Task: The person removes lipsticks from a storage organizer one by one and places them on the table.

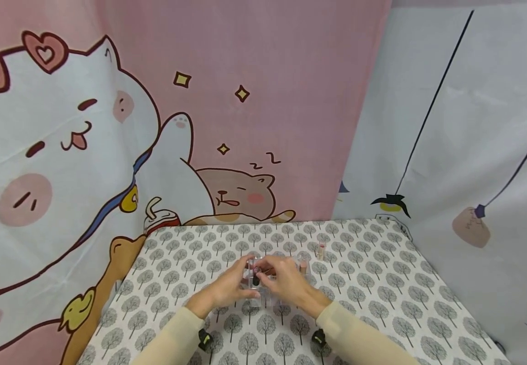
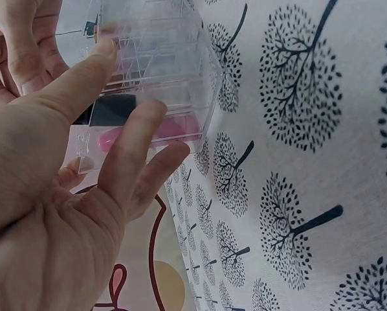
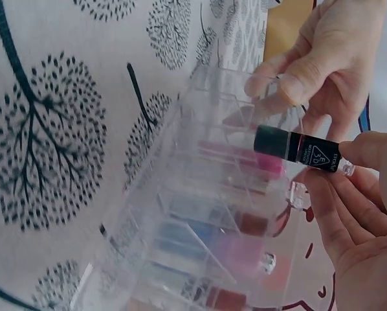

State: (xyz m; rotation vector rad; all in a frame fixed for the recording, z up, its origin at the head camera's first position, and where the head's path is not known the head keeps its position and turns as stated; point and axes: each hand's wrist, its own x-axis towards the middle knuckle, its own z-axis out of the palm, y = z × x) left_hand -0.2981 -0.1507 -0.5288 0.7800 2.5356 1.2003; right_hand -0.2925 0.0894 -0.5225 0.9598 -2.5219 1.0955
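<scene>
Lipstick (image 3: 297, 148) is pinched by right hand (image 1: 287, 279), organizer (image 2: 190, 91) held at left edge by left hand (image 1: 226, 285) (drop possible if pinch loosens).

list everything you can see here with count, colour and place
organizer: one, clear, on the cloth between the hands
black tube: one, above the organizer
cosmetic tubes: at least four, pink and red-brown among them, inside the organizer
lipstick: one, pinkish, on the cloth beyond the organizer
cloth: one, white with grey trees, under everything
backdrop: panel count unclear, pink and white cartoons, behind
sleeves: two, cream, forearms
left hand: one, bare, touching organizer
right hand: one, bare, pinching black tube
</scene>
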